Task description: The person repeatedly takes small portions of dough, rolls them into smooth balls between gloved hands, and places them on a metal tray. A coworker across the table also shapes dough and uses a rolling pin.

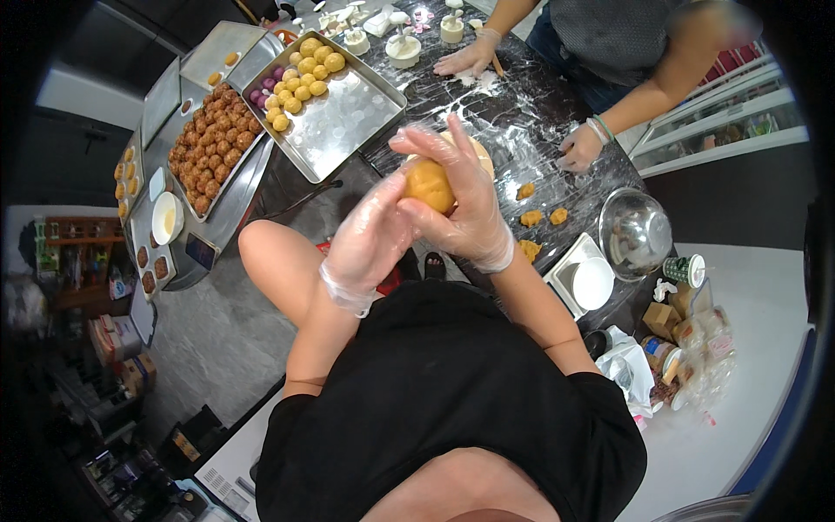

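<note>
A smooth yellow dough ball (429,184) is held between my two hands, above the gap beside the dark table. My left hand (372,230), in a clear plastic glove, cups its left side with the fingers curled in and partly hidden. My right hand (465,209), gloved too, wraps round the ball from the right, thumb below it and fingers over the top. Behind the right hand lies a pale round thing (485,158), mostly covered. Several torn dough pieces (531,218) rest on the table to the right.
A metal tray (365,113) holds yellow and purple balls; left of it are brown balls (213,143) and a white bowl (168,217). At right stand a scale (570,274) and a steel bowl (635,230). Across the floured table, a person's gloved hands (470,59) touch the surface.
</note>
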Demonstrator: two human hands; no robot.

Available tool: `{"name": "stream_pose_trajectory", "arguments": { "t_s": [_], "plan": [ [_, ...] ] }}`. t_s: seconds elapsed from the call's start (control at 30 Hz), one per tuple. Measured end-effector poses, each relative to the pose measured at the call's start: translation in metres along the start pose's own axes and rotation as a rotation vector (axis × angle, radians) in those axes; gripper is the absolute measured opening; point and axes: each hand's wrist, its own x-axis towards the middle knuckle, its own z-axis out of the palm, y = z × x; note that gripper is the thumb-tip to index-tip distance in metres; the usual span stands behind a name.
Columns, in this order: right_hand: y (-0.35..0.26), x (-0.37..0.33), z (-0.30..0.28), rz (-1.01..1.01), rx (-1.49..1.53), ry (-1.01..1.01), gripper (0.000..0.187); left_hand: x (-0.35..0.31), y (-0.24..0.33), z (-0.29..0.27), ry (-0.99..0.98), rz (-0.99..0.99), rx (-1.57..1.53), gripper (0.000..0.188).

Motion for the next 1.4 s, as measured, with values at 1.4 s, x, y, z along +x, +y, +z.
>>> {"name": "stream_pose_trajectory", "arguments": {
  "t_s": [1.4],
  "plan": [
    [0.029, 0.004, 0.026, 0.081, -0.004, -0.02, 0.043, 0.015, -0.024, -0.012, 0.139, 0.206, -0.221, 0.042]
  ]
}}
